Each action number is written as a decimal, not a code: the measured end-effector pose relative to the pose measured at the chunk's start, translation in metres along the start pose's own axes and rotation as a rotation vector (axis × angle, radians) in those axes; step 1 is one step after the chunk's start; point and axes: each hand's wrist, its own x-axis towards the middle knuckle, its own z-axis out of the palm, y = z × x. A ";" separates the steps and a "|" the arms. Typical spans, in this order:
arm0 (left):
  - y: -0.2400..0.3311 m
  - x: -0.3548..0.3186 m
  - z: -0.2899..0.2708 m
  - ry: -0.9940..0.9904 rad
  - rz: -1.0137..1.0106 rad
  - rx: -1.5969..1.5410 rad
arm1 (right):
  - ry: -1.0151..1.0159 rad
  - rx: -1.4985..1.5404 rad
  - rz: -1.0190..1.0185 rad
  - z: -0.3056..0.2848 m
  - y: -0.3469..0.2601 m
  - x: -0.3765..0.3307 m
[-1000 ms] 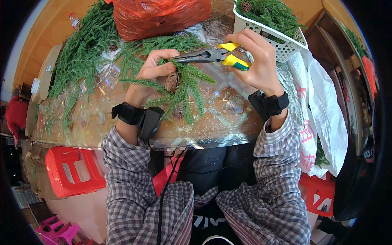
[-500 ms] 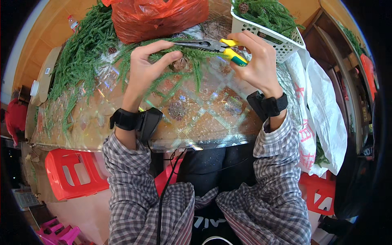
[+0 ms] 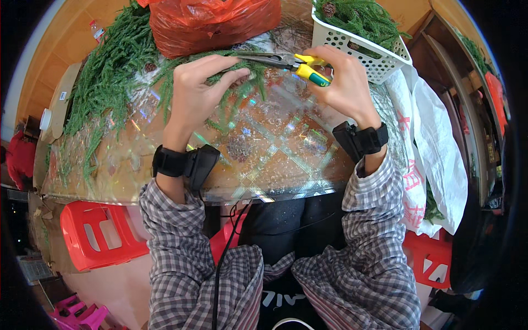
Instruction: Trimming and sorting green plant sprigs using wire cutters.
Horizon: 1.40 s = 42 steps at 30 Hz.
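Note:
My right hand (image 3: 349, 82) grips long-nose pliers (image 3: 279, 60) by their yellow-and-green handles. The dark jaws point left and reach the fingertips of my left hand (image 3: 198, 82). That hand is bent around a green artificial pine sprig (image 3: 256, 82), with its thumb and forefinger close together near the tip of the jaws. Needles show behind and below the fingers; what exactly sits between the fingertips is partly hidden. Both hands are above the glass-like table top (image 3: 275, 159), level with each other.
A red plastic bag (image 3: 214, 25) stands at the back. Pine branches (image 3: 110, 71) heap at the left. A white basket (image 3: 357, 47) of greenery is at the back right, with a white sack (image 3: 429, 148) hanging below it. Red stools (image 3: 102, 234) stand under the table edge.
The pliers have shifted slightly left and tilted a little, the handle end lower. My left hand has turned, and the pine cone seen by its thumb is now hidden. The sprig has moved up and left.

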 end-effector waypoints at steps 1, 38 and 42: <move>0.001 0.000 0.000 -0.011 -0.078 -0.104 | 0.028 0.027 -0.045 0.000 0.002 0.000; -0.020 -0.040 0.019 -0.469 -0.637 -1.737 | -0.023 0.340 -0.317 0.000 -0.005 0.000; -0.018 -0.034 0.019 -0.446 -0.578 -1.703 | -0.021 0.299 -0.278 -0.001 -0.005 0.000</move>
